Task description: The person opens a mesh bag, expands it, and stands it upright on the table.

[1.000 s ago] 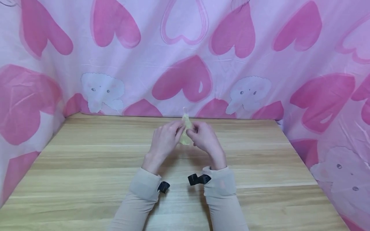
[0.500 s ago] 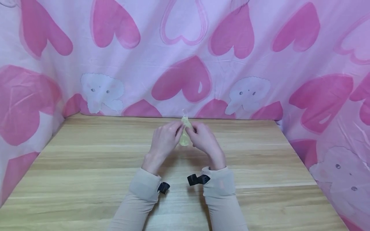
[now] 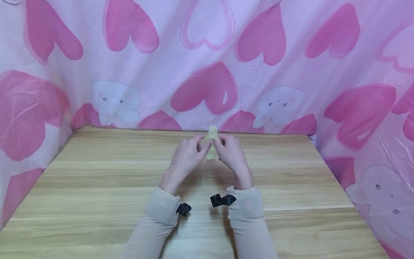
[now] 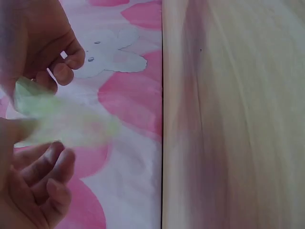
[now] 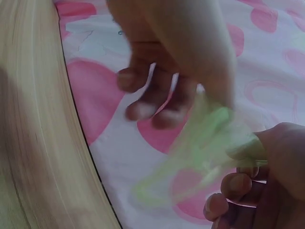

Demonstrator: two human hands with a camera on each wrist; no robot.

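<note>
A sheer, pale yellow-green pouch-like piece (image 3: 212, 132) is held up in front of me, above the table. At its top end, a thin clear loop (image 3: 211, 121) sticks up. From the left side my left hand (image 3: 187, 154) pinches it between thumb and fingers; my right hand (image 3: 233, 153) pinches it from the right. The thumbs are close together, and the piece spreads between them. In the right wrist view the sheer piece (image 5: 205, 143) is blurred, while the other fingers are bent and apart from it. What kind of thing it is cannot be told for sure.
Under the hands lies a wood-grain table (image 3: 291, 172). A pink curtain (image 3: 207, 86) with hearts and white cartoon animals hangs along its back edge and both sides. Small black devices sit at the left cuff (image 3: 183, 209) and right cuff (image 3: 223, 200).
The sheer piece has shifted slightly right, and its top end stands higher and wider between the hands. Both hands stay on it and their thumbs have moved a little.
</note>
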